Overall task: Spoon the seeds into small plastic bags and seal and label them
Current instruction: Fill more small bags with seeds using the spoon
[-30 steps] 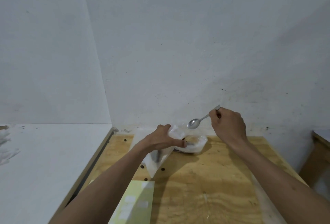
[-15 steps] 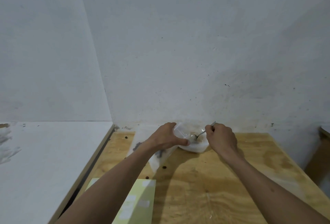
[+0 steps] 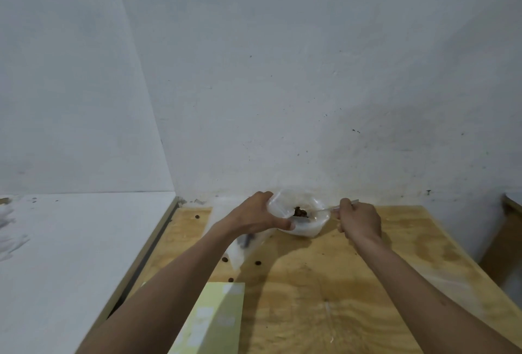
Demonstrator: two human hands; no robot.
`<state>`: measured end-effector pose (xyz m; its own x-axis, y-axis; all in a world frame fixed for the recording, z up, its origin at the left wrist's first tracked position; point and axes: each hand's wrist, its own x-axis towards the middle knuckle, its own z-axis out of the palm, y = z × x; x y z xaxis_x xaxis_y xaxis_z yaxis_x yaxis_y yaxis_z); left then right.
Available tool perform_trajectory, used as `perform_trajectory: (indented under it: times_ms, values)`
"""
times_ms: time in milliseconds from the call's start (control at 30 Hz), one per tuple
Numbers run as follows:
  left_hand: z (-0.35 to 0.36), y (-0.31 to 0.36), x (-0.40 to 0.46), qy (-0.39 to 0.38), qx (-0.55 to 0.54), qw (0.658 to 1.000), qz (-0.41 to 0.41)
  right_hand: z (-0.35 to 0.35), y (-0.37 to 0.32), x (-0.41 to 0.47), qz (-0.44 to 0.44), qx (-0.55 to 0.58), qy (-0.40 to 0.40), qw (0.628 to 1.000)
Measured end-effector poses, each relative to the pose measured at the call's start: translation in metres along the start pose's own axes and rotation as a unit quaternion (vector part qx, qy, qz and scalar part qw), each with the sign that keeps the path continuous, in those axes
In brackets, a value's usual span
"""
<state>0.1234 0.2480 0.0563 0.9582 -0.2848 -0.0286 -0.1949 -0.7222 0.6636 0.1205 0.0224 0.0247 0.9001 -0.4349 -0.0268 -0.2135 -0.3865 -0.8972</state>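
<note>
Plywood table (image 3: 324,283), two hands: left (image 3: 254,216) gripping one bag (image 3: 303,214); right (image 3: 358,219) one spoon (image 3: 329,209)

Two bare forearms reach in from the lower edge of the head view, each uncovered from the elbow down, with no sleeve, cuff, glove or watch on them. The left hand (image 3: 254,216) and the right hand (image 3: 359,221) are bare as well, and no ring or band shows on any finger in view. The wrists are plain and unmarked, and blur hides finer detail such as the nails
</note>
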Motion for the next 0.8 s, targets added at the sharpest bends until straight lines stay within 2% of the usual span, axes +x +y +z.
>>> perform_trajectory:
  times_ms: [167, 333, 433, 533, 800]
  values:
    - [0.0, -0.006, 0.003, 0.015, -0.023, 1.0, 0.001, -0.019, -0.012, 0.003, -0.02, 0.022, 0.015, 0.999]
    - [-0.001, -0.006, -0.003, 0.062, -0.019, 0.998, -0.012, -0.034, -0.031, 0.001, -0.031, 0.053, 0.016, 0.998]
    - [-0.007, -0.005, -0.009, 0.078, -0.057, 0.995, -0.007, -0.039, -0.046, -0.001, -0.052, 0.086, 0.008, 0.995]
    - [-0.013, -0.004, -0.014, 0.077, -0.106, 0.991, -0.028, -0.037, -0.06, -0.01, -0.101, 0.087, -0.014, 0.991]
    - [-0.029, -0.006, -0.023, 0.097, -0.138, 0.985, -0.044, -0.024, -0.076, -0.037, -0.247, 0.024, -0.034, 0.968]
